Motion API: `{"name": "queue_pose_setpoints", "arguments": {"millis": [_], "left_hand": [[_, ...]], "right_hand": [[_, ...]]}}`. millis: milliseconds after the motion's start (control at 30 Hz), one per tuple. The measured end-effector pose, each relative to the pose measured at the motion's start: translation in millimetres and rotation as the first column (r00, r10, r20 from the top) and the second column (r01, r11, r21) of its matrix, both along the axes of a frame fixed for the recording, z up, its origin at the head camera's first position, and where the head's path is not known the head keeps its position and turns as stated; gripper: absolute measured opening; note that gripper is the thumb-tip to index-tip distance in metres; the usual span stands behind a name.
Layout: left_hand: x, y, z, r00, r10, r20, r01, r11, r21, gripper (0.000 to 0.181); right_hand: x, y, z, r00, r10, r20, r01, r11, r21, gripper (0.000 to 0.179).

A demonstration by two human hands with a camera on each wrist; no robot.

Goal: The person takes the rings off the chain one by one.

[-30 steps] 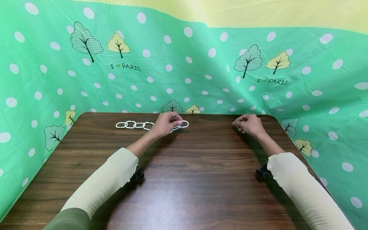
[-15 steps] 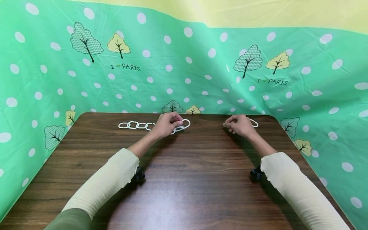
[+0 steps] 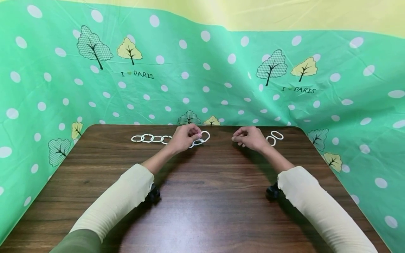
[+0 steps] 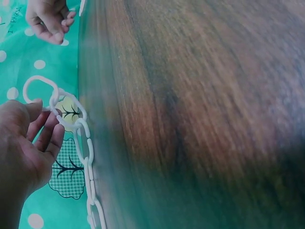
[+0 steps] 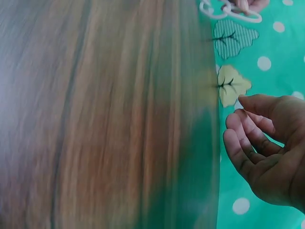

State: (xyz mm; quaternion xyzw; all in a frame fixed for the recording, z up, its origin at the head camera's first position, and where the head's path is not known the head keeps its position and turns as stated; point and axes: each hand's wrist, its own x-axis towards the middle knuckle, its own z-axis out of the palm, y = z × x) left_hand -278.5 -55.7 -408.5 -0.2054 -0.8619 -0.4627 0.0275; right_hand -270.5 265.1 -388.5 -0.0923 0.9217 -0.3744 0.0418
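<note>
My left hand (image 3: 182, 137) pinches a link near the right end of a white plastic chain (image 3: 156, 141), close to the table's far edge. The end link (image 4: 38, 78) stands up past the thumb in the left wrist view, and the other links trail away to the left. Part of the chain is hidden behind this hand in the head view. To the right, my right hand (image 3: 251, 138) hovers over the table with fingers loosely bent. Nothing shows between its thumb and fingertips (image 5: 237, 117). Just right of it lie two loose white links (image 3: 278, 131), one partly covered by the hand.
The dark wood table (image 3: 202, 196) fills the lower part of the head view. Behind its far edge hangs a green cloth (image 3: 202, 84) with white dots and printed trees. Black cameras (image 3: 154, 194) sit at both wrists.
My right hand has moved left towards the left hand, uncovering the two loose links. The left hand stays nearly in place; the chain has shifted slightly right and its end link is tilted up.
</note>
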Motion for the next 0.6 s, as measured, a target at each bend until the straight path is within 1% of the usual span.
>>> {"name": "queue_pose_setpoints", "arguments": {"millis": [133,300,600], "left_hand": [[-0.2,0.4,-0.6,1.0,0.002,0.001,-0.002,1.0,-0.007,0.009],[-0.9,1.6,-1.0,1.0,-0.002,0.004,0.002,1.0,-0.005,0.009],[-0.6,1.3,0.3,1.0,0.012,0.021,-0.012,1.0,-0.004,0.007]], "right_hand": [[0.5,-12,1.3,0.999,0.037,-0.011,-0.037,0.999,-0.015,0.02],[1.3,-25,3.4,0.995,0.101,-0.026,-0.102,0.994,-0.046,0.02],[0.8,-50,4.7,0.986,0.162,-0.029,-0.164,0.982,-0.094,0.021]]}}
